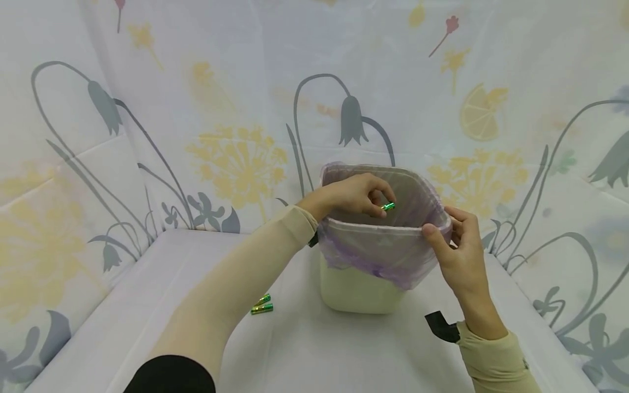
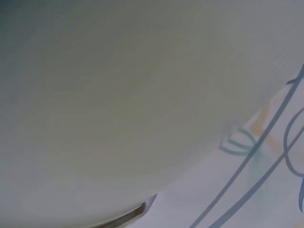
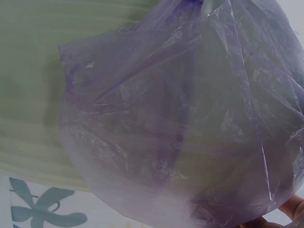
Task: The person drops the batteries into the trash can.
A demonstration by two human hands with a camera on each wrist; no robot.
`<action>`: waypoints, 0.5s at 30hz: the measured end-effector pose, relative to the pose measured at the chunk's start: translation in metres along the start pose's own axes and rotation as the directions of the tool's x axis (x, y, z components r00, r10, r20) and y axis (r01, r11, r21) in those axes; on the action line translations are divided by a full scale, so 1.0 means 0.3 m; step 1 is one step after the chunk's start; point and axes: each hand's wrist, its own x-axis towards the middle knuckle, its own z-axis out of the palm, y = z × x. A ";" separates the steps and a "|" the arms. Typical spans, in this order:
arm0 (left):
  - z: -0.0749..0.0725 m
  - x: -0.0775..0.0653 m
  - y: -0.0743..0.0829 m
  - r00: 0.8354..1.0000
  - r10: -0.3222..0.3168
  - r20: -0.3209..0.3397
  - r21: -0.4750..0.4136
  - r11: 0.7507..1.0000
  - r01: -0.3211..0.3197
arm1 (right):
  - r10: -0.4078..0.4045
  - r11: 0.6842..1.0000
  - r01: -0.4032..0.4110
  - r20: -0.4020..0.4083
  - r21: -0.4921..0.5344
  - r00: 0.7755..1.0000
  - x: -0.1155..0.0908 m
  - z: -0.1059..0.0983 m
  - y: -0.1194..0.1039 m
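Note:
A pale green trash bin [image 1: 361, 292] stands on the table, lined with a translucent purple bag [image 1: 373, 251] folded over its rim. Over the bin's mouth, my left hand [image 1: 361, 192] pinches a shiny green battery [image 1: 388, 207] between thumb and fingers. At the bin's right corner, my right hand [image 1: 462, 251] grips the rim through the bag, thumb in front. In the right wrist view, the bag [image 3: 156, 109] hangs over the bin wall [image 3: 28, 104], with a few fingertips [image 3: 292, 207] at the lower right. A pale, blurred surface fills most of the left wrist view.
Two more green batteries [image 1: 262, 308] lie on the white tabletop [image 1: 290, 355], beside the left forearm. A cloth printed with flowers [image 1: 236, 164] hangs behind and at both sides. Black straps are on both sleeves.

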 end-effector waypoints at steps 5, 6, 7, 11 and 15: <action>0.001 -0.002 0.002 1.000 -0.009 -0.003 0.012 1.000 0.009 | 0.004 1.000 -0.004 0.008 -0.009 1.000 0.000 -0.003 0.007; 0.002 -0.003 0.002 1.000 -0.009 -0.007 0.019 1.000 0.009 | 0.005 1.000 -0.005 0.010 -0.010 1.000 -0.001 -0.003 0.009; 0.002 -0.003 0.002 1.000 -0.013 -0.008 0.025 1.000 0.013 | 0.005 1.000 -0.005 0.011 -0.012 1.000 -0.001 -0.003 0.010; 0.004 -0.002 -0.002 1.000 -0.024 -0.017 0.043 0.999 0.024 | 0.005 1.000 -0.005 0.009 -0.011 1.000 -0.002 -0.002 0.012; 0.005 -0.002 -0.007 1.000 -0.023 -0.017 0.044 0.999 0.024 | 0.004 1.000 -0.004 0.009 -0.008 1.000 -0.003 0.002 0.012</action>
